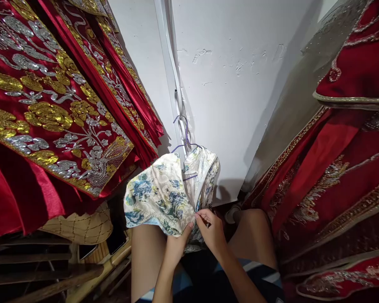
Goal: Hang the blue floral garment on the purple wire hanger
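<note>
A floral blouse in cream, blue and green hangs in front of me on a thin purple hanger. Its front is parted at the neck, and part of the hanger shows inside. With thumb and fingers, my left hand grips the lower front of the blouse; most of those fingers are behind the cloth. My right hand is closed in a pinch at the front edge, right beside the left thumb. Whether a button or other small fastener is between its fingertips cannot be made out.
A white strap runs down the pale wall to the hanger's hook. Red embroidered garments hang at left, and more red beaded garments at right. A wooden slatted chair with a tan quilted item stands lower left.
</note>
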A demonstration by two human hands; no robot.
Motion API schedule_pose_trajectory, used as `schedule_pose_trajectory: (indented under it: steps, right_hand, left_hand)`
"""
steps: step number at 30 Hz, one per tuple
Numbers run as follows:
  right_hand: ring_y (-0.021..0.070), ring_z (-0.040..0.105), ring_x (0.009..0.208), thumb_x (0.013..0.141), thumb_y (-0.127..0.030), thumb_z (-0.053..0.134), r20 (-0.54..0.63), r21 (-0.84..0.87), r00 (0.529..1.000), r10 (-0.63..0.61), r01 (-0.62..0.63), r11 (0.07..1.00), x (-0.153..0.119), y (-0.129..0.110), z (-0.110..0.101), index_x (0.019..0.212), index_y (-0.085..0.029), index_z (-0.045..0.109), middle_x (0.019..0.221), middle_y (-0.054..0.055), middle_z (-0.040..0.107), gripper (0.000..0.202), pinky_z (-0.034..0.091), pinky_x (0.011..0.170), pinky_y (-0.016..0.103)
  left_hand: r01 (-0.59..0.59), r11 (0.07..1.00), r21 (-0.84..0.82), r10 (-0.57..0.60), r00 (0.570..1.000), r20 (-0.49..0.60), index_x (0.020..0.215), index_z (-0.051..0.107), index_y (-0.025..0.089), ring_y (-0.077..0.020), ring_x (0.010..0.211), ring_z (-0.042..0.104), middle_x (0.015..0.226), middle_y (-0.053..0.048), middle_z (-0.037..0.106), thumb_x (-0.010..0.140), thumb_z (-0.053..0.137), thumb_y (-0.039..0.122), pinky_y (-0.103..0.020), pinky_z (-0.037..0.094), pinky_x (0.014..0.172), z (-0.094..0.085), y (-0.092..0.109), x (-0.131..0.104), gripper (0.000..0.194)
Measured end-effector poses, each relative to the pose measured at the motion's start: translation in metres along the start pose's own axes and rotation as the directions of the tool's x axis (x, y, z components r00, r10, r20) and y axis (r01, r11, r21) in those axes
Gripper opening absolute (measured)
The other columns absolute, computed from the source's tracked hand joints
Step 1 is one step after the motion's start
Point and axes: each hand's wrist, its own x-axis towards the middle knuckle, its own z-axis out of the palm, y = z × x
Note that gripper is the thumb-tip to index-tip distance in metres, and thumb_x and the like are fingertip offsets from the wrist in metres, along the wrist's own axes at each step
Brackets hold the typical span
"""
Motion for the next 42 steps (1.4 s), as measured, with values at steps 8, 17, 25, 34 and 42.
schedule_pose_trajectory:
  steps: [8,17,25,34,42]
  right_hand:
    - [0.0167,0.056,0.055,0.090,-0.034,0.055,-0.070,-0.027,0.993,-0.098,0.096,0.995,0.004,0.019,-0.013,0.082,-0.023,0.062,0.063,0.000,0.060,0.015,0.044,0.054,0.028]
    - [0.0151,0.063,0.054,0.092,-0.028,0.057,0.186,-0.179,0.903,-0.388,0.419,0.890,0.012,0.021,-0.031,0.091,-0.022,0.070,0.067,0.001,0.071,0.014,0.046,0.056,0.026]
    - [0.0132,0.057,0.047,0.100,-0.027,0.046,0.392,-0.344,0.682,-0.617,0.731,0.590,0.105,-0.018,-0.064,0.085,-0.018,0.066,0.067,0.005,0.070,0.027,0.041,0.049,0.026]
    - [0.0113,0.049,0.048,0.097,-0.031,0.054,0.160,-0.433,0.678,-0.717,0.701,0.567,0.192,-0.106,-0.059,0.086,-0.017,0.065,0.059,-0.002,0.062,0.021,0.034,0.051,0.024]
    - [0.0108,0.051,0.051,0.097,-0.031,0.053,0.165,-0.354,0.671,-0.723,0.724,0.592,0.166,-0.098,-0.055,0.086,-0.019,0.062,0.060,-0.002,0.062,0.019,0.036,0.055,0.023]
  left_hand:
    - [-0.233,0.929,0.286,0.357,0.761,-0.542,0.135,0.045,0.024,-0.0321,0.133,0.048,0.134,-0.014,0.057,0.081,0.067,0.050,-0.048,0.038,0.112,-0.009,0.001,-0.008,0.064]
    - [-0.441,0.825,0.354,0.467,0.884,0.013,0.102,0.059,0.026,-0.0247,0.094,0.061,0.096,-0.008,0.062,0.093,0.054,0.036,-0.035,0.048,0.087,0.035,-0.021,-0.007,0.014]
    - [-0.584,0.734,0.347,0.559,0.809,0.182,0.084,0.060,0.019,-0.0181,0.076,0.057,0.079,-0.004,0.057,0.096,0.050,0.029,-0.027,0.044,0.071,0.034,-0.009,0.002,0.019]
    - [-0.608,0.681,0.408,0.508,0.794,0.335,0.076,0.058,0.018,-0.0163,0.072,0.057,0.076,-0.003,0.057,0.096,0.050,0.025,-0.026,0.044,0.067,0.017,-0.007,0.008,0.022]
    - [-0.756,0.521,0.397,0.766,0.619,0.173,0.131,0.057,0.022,-0.0174,0.087,0.062,0.103,-0.007,0.068,0.099,0.050,0.029,-0.030,0.046,0.082,0.022,0.132,0.066,0.034]
